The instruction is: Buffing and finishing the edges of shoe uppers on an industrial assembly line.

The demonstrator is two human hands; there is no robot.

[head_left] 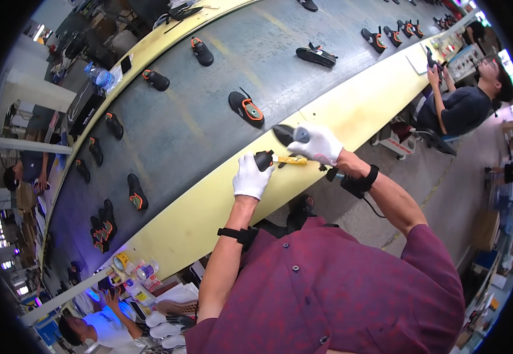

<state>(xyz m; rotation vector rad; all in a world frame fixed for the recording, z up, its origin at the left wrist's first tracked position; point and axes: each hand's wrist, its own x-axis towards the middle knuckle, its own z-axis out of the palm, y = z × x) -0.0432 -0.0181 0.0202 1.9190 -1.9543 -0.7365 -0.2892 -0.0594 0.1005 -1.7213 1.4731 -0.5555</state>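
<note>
My left hand (pixel 252 179), in a white glove, is closed around a small black shoe (pixel 264 159) over the yellow near ledge of the line. To its right my right hand (pixel 320 145), also gloved in white, grips a dark oval piece (pixel 282 135) that looks like an insole, with a blue-grey patch by the fingers. Between the hands lies a narrow yellow strip-like thing (pixel 292 160), whose kind I cannot make out. Just beyond, on the grey belt, rests a black shoe with orange trim (pixel 246 110).
Several more black shoes (pixel 315 56) are spread along the grey belt (pixel 191 130). A co-worker (pixel 466 100) sits at the right, handling a dark item; another person (pixel 100 324) works at the lower left. Tape and bottles (pixel 132 277) crowd the ledge's left end.
</note>
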